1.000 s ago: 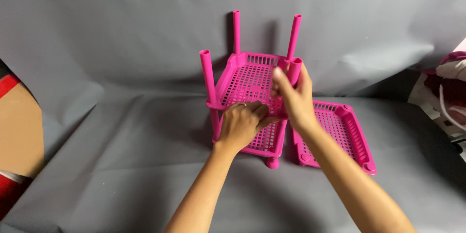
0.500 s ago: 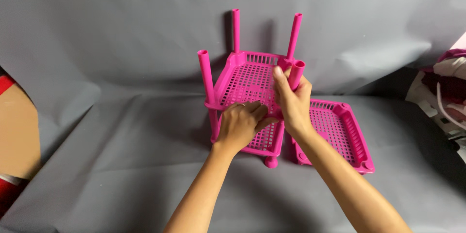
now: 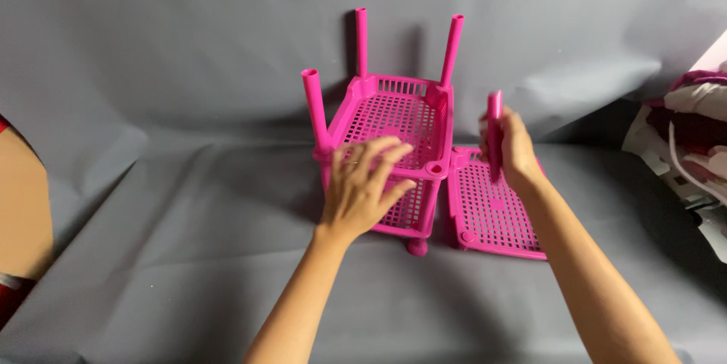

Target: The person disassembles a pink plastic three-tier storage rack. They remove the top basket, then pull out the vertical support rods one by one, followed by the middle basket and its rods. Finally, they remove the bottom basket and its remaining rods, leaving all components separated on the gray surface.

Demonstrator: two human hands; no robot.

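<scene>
Right hand [image 3: 515, 148] grips a pink tube leg [image 3: 494, 133], long axis near vertical, just right of the pink rack [image 3: 394, 118]. Rack stands on grey cloth [image 3: 189, 258], three legs pointing up. Left hand [image 3: 363, 186] spread open at the rack's front edge. Spare pink tray [image 3: 492, 212] lies flat beside it.

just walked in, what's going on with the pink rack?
A person is working on a pink plastic tiered rack standing on a grey cloth. The left hand is spread open at the front of the rack's upper basket. The right hand grips a loose pink post, held upright and off to the rack's right. Three posts stand in the upper basket's corners; the front right corner socket is open. A spare pink basket tray lies flat beside the rack.
</scene>
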